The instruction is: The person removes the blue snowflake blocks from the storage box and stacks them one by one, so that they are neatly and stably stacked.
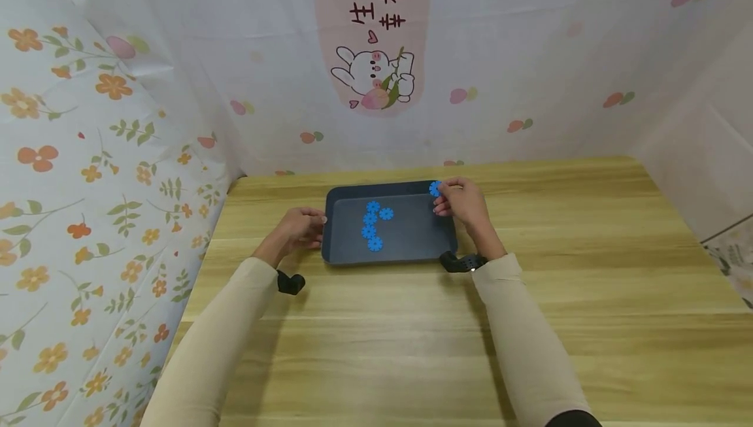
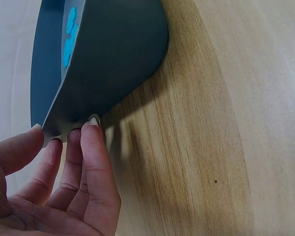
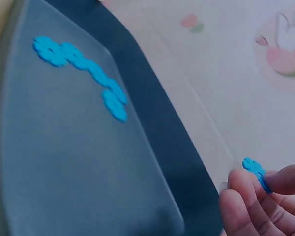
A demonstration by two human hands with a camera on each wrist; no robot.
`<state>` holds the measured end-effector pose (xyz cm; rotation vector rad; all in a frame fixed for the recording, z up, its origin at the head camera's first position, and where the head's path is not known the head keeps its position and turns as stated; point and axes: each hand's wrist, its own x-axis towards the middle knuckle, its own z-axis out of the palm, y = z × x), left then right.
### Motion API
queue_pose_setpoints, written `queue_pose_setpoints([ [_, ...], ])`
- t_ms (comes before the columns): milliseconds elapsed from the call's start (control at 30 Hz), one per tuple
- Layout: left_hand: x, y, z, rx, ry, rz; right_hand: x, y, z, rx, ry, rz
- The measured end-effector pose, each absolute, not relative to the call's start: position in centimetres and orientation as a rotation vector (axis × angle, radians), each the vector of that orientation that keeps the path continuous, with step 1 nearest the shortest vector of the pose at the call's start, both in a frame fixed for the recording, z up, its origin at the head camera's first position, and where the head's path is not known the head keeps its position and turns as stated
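Note:
A dark grey tray [image 1: 412, 234] lies on the wooden table, with several blue flower-shaped discs [image 1: 368, 218] in a bent line on its floor, left of the middle. My left hand [image 1: 299, 225] holds the tray's left side; in the left wrist view the thumb is at the rim and the fingertips touch the outer wall [image 2: 118, 44]. Over the tray's far right corner, my right hand [image 1: 465, 203] pinches one blue flower-shaped disc [image 3: 253, 168] between thumb and fingers. Part of that disc is covered by the fingertips.
The wooden table [image 1: 376, 335] extends in front of the tray and to its right. A white curtain with a rabbit print [image 1: 376, 74] hangs behind the table. Flowered cloth [image 1: 88, 218] covers the left side. Each wrist wears a black camera mount [image 1: 461, 262].

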<state>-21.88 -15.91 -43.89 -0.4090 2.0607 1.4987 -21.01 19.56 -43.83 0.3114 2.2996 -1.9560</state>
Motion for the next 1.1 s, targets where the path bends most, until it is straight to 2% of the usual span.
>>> queue_pose_setpoints([
  [500, -21.9, -16.2, -43.9, -0.403, 2.061, 1.488, -20.6, 24.7, -46.5, 0.701, 2.123, -2.158],
  [1100, -22.1, -16.1, -44.1, -0.414, 2.063, 1.492, -20.6, 25.3, -48.3, 0.780, 2.183, -2.094],
])
